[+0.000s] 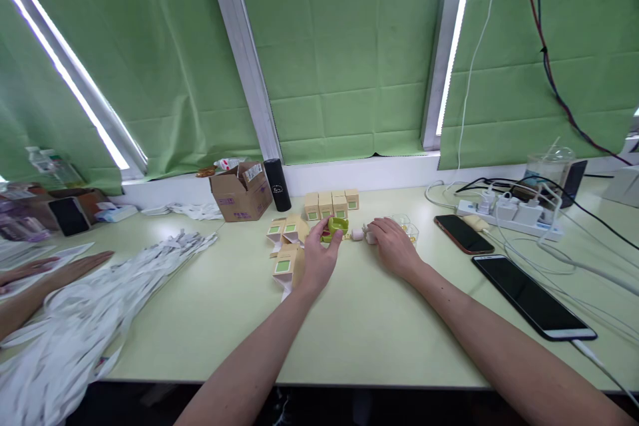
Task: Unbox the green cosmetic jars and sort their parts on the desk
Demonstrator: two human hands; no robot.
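My left hand is closed around a small, hollow lime-green plastic piece, thumb on the near side. My right hand lies low over the table, its fingers curled over small white pieces; its exact grip is partly hidden. Between the hands stands a small whitish cylinder. Just beyond my right hand is a clear plastic tray with small yellowish spots in it. Left of my left hand, open kraft boxes with green windows lie on the table. Several closed kraft boxes stand in a row behind.
White strips spread across the left side, near another person's hands. A cardboard carton and black cylinder stand at the back. On the right lie two phones, a power strip and tangled cables.
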